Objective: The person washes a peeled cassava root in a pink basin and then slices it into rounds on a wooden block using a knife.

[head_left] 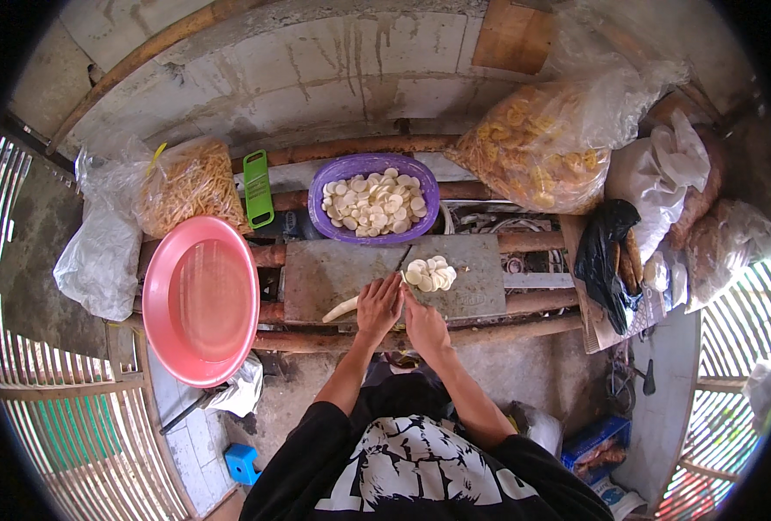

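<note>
My left hand (380, 306) presses down on a long, peeled white root (340, 309), whose tapered end pokes out to the left. Close against it, my right hand (425, 323) grips a knife; a thin dark blade (405, 259) shows just beyond the fingers, and the handle is hidden. Both hands work over a worn grey board (316, 276). Just right of the blade lies a small heap of round white slices (431, 273). Behind the board, a purple basin (318, 201) holds many more such slices.
A pink basin (155, 304) with liquid stands at the left. Behind it are a bag of pale sticks (194, 187) and a green slicer (257, 187). Bagged yellow chips (537, 143), a white sack (659, 178) and a black plastic bag (607, 260) crowd the right side.
</note>
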Tool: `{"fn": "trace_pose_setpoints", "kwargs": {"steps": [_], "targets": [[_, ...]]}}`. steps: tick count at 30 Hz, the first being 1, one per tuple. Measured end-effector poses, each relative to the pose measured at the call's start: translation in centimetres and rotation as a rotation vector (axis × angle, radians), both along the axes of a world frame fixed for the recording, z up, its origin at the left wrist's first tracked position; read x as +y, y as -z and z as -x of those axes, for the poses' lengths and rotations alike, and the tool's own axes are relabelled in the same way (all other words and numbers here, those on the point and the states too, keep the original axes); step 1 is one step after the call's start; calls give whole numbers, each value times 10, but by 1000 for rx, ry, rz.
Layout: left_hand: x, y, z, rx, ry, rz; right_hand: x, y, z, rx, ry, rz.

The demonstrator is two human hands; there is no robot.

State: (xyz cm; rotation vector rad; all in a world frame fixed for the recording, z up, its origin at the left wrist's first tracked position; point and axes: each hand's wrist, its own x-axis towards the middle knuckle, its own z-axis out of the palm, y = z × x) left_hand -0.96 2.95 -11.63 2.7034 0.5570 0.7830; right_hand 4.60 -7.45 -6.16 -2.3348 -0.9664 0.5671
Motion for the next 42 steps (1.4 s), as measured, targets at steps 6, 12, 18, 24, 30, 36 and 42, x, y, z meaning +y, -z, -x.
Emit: {"fn": "trace_pose_setpoints", "kwargs": {"steps": [6, 12, 18, 24, 30, 36, 42], "targets": [[1, 0, -1, -7, 5, 30, -1, -3, 0, 21, 24, -39], [-3, 2, 1, -4, -8, 82, -4, 4, 4, 7, 18, 19], [-3, 1, 3, -12, -8, 78, -5, 11, 10, -103, -16, 64], [-5, -3, 2, -71, 8, 39, -14, 30, -2, -83, -94, 127], [-8, 2, 0, -87, -7, 40, -16, 31, -4, -68, -45, 71], [-4, 3, -4, -84, -12, 17, -24, 24, -9, 42, 30, 0], [3, 5, -2, -74, 10, 38, -14, 22, 0, 56, 42, -105]]}}
